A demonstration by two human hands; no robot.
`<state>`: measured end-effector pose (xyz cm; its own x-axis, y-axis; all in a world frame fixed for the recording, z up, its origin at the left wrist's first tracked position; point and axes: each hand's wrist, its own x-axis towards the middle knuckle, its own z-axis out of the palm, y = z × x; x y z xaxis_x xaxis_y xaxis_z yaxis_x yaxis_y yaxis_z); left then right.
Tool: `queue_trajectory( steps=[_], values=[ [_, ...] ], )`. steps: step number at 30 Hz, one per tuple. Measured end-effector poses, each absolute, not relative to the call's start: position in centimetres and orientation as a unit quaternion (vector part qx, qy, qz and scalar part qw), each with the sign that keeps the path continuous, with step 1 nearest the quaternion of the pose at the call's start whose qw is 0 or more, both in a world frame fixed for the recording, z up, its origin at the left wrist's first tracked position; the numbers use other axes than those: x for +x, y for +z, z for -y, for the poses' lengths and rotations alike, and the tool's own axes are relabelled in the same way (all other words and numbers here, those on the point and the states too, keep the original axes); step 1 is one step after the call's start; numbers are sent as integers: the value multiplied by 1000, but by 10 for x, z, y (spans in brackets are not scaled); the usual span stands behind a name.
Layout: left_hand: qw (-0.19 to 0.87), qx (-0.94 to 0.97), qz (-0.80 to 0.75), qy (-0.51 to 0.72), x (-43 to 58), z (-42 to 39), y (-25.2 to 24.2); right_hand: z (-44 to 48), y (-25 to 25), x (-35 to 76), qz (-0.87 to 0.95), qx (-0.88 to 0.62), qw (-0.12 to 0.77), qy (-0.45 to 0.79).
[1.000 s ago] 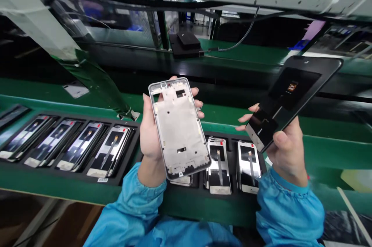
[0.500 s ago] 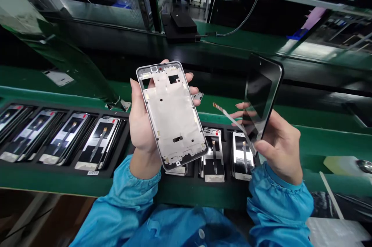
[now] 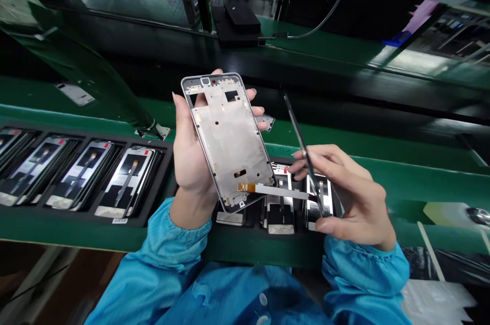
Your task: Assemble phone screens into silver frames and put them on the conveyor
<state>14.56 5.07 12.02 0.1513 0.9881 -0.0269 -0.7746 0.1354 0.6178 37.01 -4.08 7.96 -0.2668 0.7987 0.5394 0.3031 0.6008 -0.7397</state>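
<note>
My left hand (image 3: 188, 154) is wrapped round a silver metal phone frame (image 3: 233, 136), its flat inner face turned up towards me. Small cut-outs and holes show near the frame's top and bottom. Between thumb and fingers, my right hand (image 3: 350, 197) grips a phone screen (image 3: 302, 146), seen almost edge-on. From the screen's lower end a white ribbon cable (image 3: 283, 192) with a gold connector reaches left, its tip over the frame's bottom part. Beneath both hands, more screens (image 3: 280, 215) with ribbon cables lie in a dark tray.
On the left, a black slotted tray (image 3: 161, 182) holds several stacks of phone screens (image 3: 124, 182). Behind it slants a green-wrapped post (image 3: 99, 80). A loose silver frame (image 3: 75, 94) lies farther back. A black box (image 3: 242, 19) with a cable stands at the rear. A yellowish object (image 3: 444, 213) sits at right.
My right hand has turned the screen from showing its face to edge-on and brought it left and lower. Its ribbon cable now overlaps the frame. My left hand has barely moved.
</note>
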Motion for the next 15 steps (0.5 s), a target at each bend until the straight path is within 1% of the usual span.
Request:
queue_trajectory(
  steps=[6,10,15],
  values=[
    [722,249,-219,607,147,-51,120,41,79,362,709,-359,521,312],
    [726,242,-237,599,146,-50,123,42,77,354,676,-357,561,318],
    [740,234,-221,591,145,-49,124,44,73,359,658,-370,572,321]
  ],
)
